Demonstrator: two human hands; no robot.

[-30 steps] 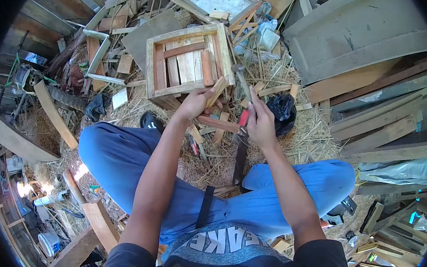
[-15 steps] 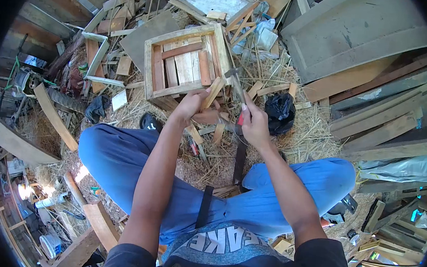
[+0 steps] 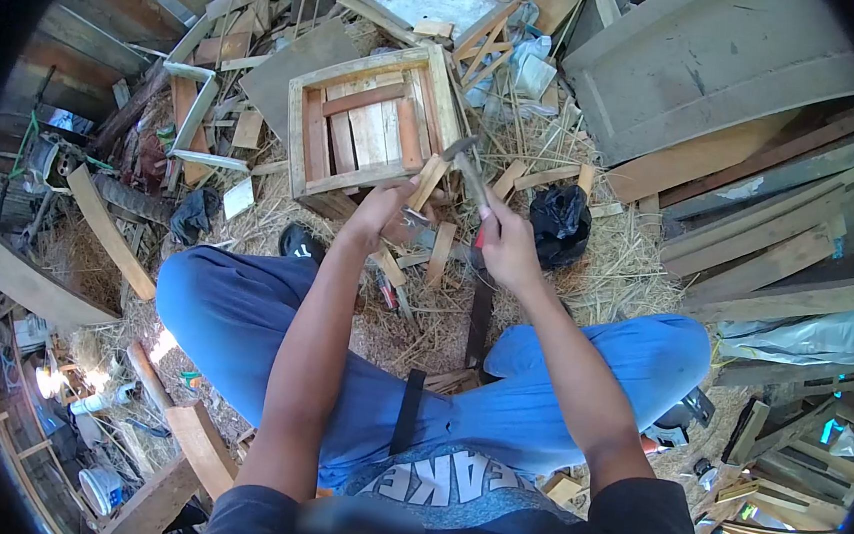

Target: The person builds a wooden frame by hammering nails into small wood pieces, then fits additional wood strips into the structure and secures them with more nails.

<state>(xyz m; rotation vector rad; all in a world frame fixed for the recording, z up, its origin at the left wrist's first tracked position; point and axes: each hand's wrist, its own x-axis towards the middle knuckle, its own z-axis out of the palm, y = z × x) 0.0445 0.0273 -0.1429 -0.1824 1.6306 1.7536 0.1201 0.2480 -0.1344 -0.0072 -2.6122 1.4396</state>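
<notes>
My left hand (image 3: 381, 211) is closed around a narrow, light-coloured wooden block (image 3: 430, 181), which it holds up at a slant. A short strip of shiny metal (image 3: 416, 216) shows at the block's lower end, and I cannot tell whether the two are joined. My right hand (image 3: 511, 249) grips a hammer (image 3: 473, 170) by its handle. The hammer's head is right at the block's upper end. Just beyond my left hand stands a wooden frame box (image 3: 356, 178) with slats inside.
A black plastic bag (image 3: 558, 227) lies beside my right hand. Between my legs, a dark saw blade (image 3: 479, 326) and a red-handled tool (image 3: 387, 292) rest on the straw. Large grey panels (image 3: 703, 68) and stacked boards (image 3: 770, 244) line the right side.
The hammer head has come down and left onto the block's top end. The metal strip now shows plainly below the block, where a brown wooden piece showed before.
</notes>
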